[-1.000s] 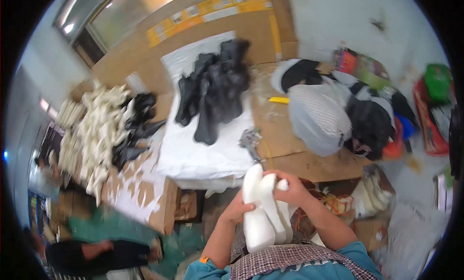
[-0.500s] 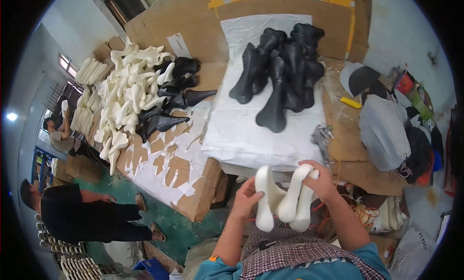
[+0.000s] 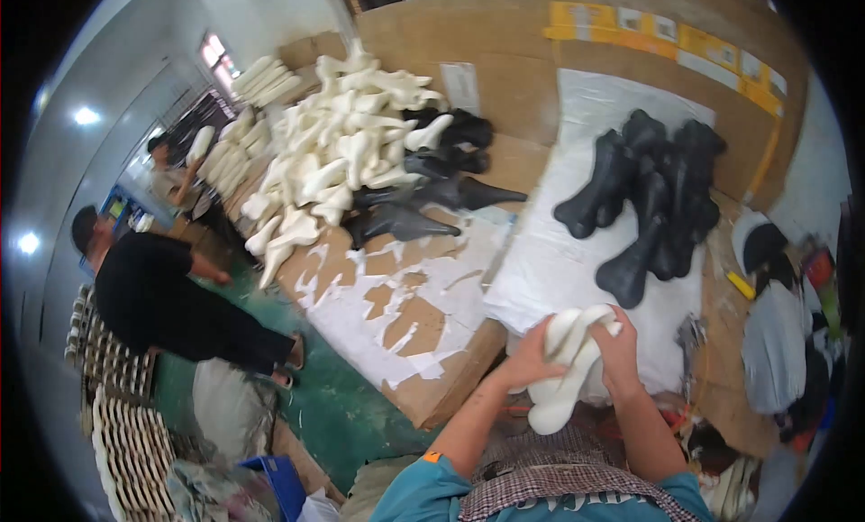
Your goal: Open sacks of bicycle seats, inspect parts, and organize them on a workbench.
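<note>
Between my two hands, in front of my checked apron, are white moulded pieces [image 3: 556,398] shaped like bicycle saddles, pressed close together and tilted. My left hand [image 3: 532,360] is closed round their left side. On the upper right my right hand [image 3: 616,349] grips them, with its fingers curled over the ends. How many pieces there are is hard to tell, since they overlap and blur. Just beyond my hands, black saddle-shaped pieces [image 3: 631,265] lie heaped on a white sheet [image 3: 532,283].
Left of the sheet, a big heap of white saddle-shaped pieces [image 3: 351,152] lies beside several black ones [image 3: 405,223] on a cardboard-topped table [image 3: 405,328]. One person in black [image 3: 162,288] stands at left; another [image 3: 176,184] works farther back. A yellow-handled tool [image 3: 741,284] and bags [image 3: 777,351] lie right.
My view has swung left, so the tables now sit farther right. The white pieces, held spread side by side before, are now brought together and tilted between my hands.
</note>
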Motion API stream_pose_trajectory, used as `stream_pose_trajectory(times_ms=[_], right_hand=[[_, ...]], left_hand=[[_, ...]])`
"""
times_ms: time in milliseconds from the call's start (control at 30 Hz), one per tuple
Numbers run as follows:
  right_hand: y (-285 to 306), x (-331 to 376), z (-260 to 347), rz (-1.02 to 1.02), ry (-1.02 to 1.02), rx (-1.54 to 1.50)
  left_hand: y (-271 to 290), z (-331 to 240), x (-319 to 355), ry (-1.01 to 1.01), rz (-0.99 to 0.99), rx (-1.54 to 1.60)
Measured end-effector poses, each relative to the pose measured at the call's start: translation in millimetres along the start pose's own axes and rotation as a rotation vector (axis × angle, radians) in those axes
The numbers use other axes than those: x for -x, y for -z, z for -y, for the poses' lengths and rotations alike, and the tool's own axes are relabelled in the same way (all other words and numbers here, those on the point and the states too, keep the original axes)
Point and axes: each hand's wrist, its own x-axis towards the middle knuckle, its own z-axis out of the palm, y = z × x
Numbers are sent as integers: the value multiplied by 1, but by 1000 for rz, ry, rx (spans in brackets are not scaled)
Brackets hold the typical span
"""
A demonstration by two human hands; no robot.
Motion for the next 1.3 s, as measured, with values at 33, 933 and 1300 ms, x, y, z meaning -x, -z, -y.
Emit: stream_pose_trajectory(times_ms=[33,933,1300], right_hand=[[-5,-3,-4,-11,-8,-21],[54,-181,-102,251,-42,761],[21,-214,-61,74,294,792]], left_hand=[[-6,3,1,-2,-35,-243],[63,96,-166,390,-89,-169],[79,72,-218,350,-221,-8]])
